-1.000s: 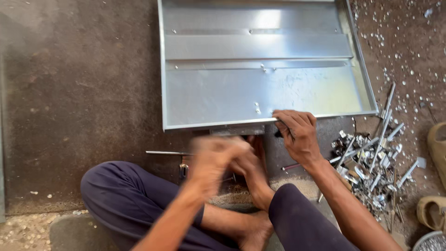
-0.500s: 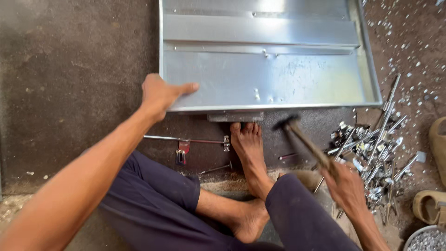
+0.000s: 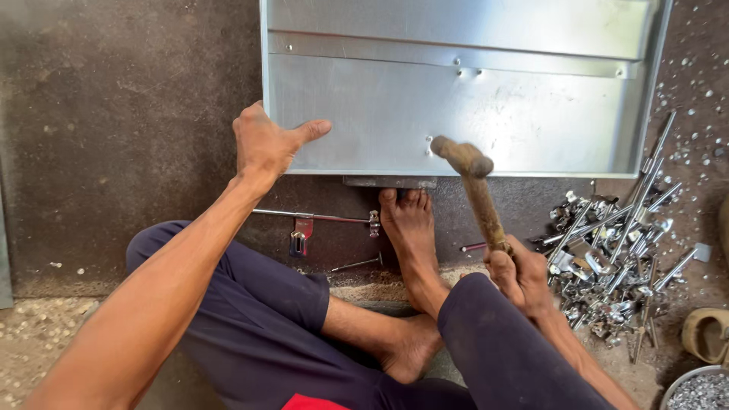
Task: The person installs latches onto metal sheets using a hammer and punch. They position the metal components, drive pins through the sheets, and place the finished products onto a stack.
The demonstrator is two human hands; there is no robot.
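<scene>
While I am sitting on the dark floor [image 3: 114, 114], I am facing the large sheet-metal tray [image 3: 531, 114], which is lying flat ahead of me with its folded near edge running across just beyond my toes and its far end running out of the top of view. Bare floor is lying open to the left of the tray; to the right, a heap of shiny metal rods and fittings [image 3: 615, 258] is crowding the space beside my knee. My left hand [image 3: 266, 144] is pressing down on the tray's near left corner, palm flat, fingers spread, gripping nothing. My right foot [image 3: 410, 228] is bracing against a small metal block [image 3: 389, 182] under the tray's edge. My right hand [image 3: 516, 269] is wrapping tightly around the wooden handle of a hammer [image 3: 474, 190], whose worn head is hovering over the near rim.
</scene>
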